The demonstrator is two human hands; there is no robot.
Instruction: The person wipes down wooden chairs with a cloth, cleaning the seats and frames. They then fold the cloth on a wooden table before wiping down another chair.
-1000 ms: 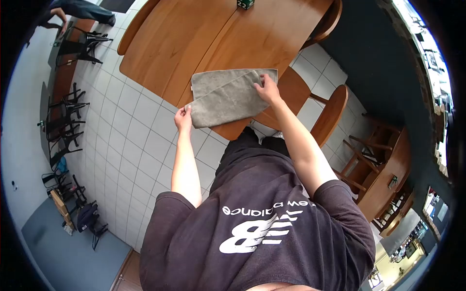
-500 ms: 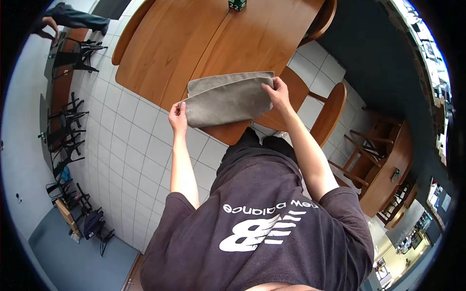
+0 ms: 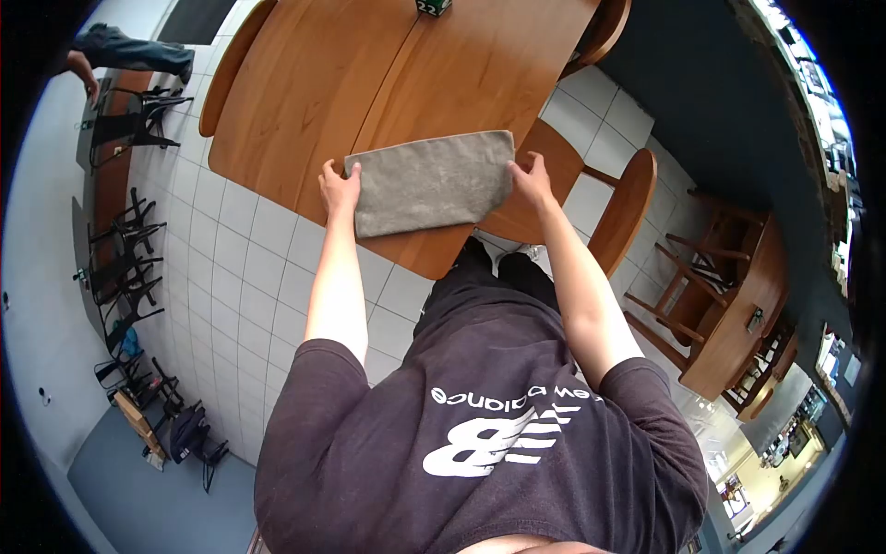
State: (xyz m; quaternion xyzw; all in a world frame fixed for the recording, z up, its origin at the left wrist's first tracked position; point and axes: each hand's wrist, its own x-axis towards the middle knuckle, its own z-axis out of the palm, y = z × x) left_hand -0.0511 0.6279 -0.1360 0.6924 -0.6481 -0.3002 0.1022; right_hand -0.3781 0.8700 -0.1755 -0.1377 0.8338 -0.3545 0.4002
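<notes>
A folded grey cloth (image 3: 432, 185) lies at the near corner of the wooden table (image 3: 277, 120), its layers lined up in one flat shape. My left hand (image 3: 340, 189) is at the cloth's left edge, thumb against it and fingers apart on the outer side. At the right edge, the thumb of my right hand (image 3: 531, 180) touches or nearly touches the cloth, while its fingers spread away. The underside of the cloth is hidden.
A green number block (image 3: 433, 7) stands at the table's far end. Wooden chairs (image 3: 628, 208) flank the right side. Black chairs (image 3: 138, 125) line the left wall, near a person's leg (image 3: 138, 48) and hand. Another wooden table (image 3: 738, 323) stands at right.
The cloth, held by its edges with a back layer showing above, has come down flat with its layers aligned. Both my hands have loosened from a pinch, fingers now apart.
</notes>
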